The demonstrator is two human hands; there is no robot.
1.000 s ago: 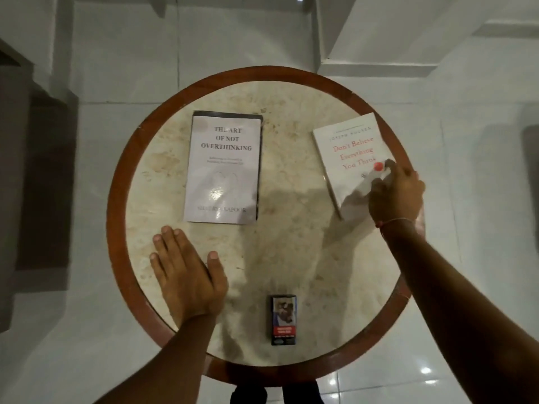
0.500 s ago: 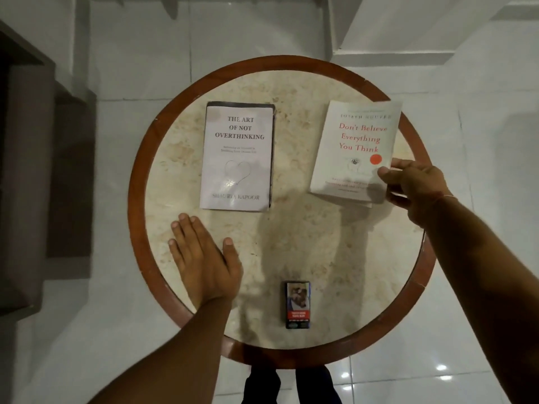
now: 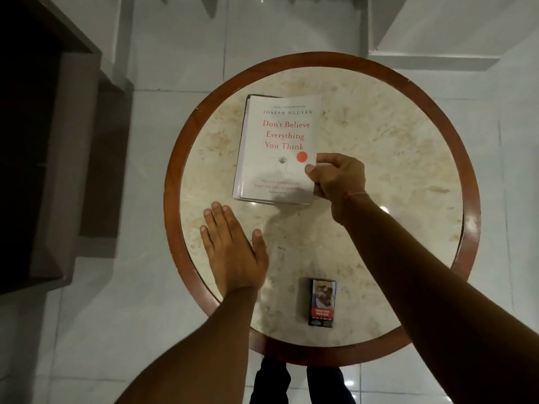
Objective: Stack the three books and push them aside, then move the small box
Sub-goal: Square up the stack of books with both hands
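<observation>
The right hand (image 3: 335, 177) pinches the lower right edge of the white book (image 3: 277, 147) between thumb and fingers (image 3: 326, 158) atop another book, while the left hand (image 3: 233, 252) lies flat, fingers spread, on the tabletop (image 3: 393, 170), the small box (image 3: 321, 303) just right of its wrist.

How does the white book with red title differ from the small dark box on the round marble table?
The white book with red title is large and pale; the small dark box is much smaller and dark, with a picture and a red band. The book lies on another book, gripped at its edge by the right hand; the box lies alone, untouched, near the front rim. Both lie flat on the round marble table.
</observation>
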